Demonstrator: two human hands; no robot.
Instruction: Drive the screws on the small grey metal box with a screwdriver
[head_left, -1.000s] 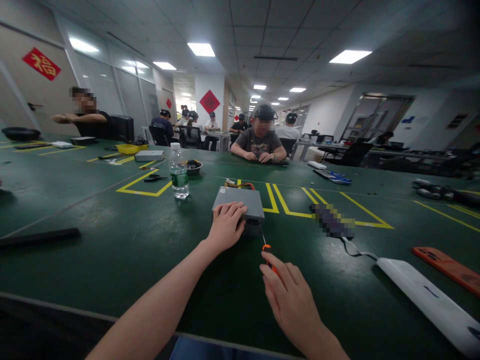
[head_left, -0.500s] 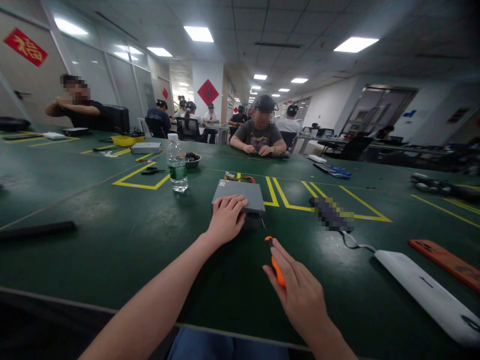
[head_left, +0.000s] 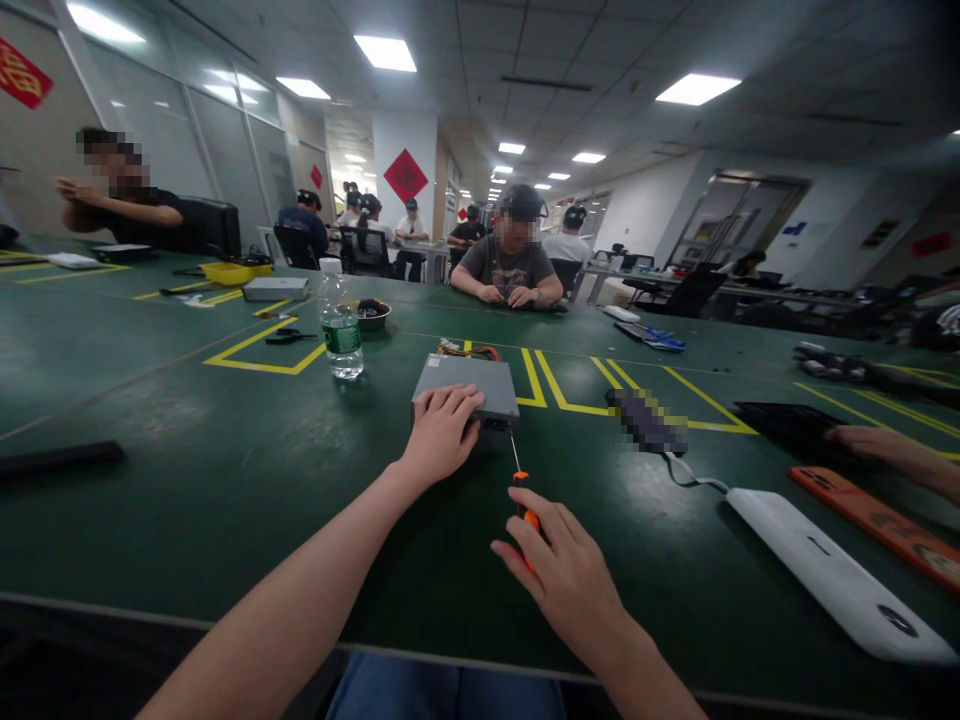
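Note:
A grey metal computer power supply unit [head_left: 491,375] lies on the green table, its bundle of coloured wires at the far side. My left hand [head_left: 444,432] rests over its near left part, fingers on the top and thumb down by the near side. An orange and black screwdriver [head_left: 520,482] is in my right hand [head_left: 566,575]. Its handle sits loosely between my thumb and fingers, partly hidden by them. The thin shaft points away from me and reaches the unit's near right corner; whether the tip sits in a screw is too small to tell.
Left of the unit stands a water bottle [head_left: 342,330], with a metal bowl [head_left: 373,315] behind it. To the right lie a white power bank [head_left: 832,570], a cabled phone [head_left: 646,420] and an orange phone [head_left: 877,520]. Another person's hand [head_left: 900,450] touches a dark flat object.
The screwdriver has become more upright in view, and my right fingers have spread and shifted on its handle. Another person's hand with a dark flat object has appeared at right. The view has turned slightly.

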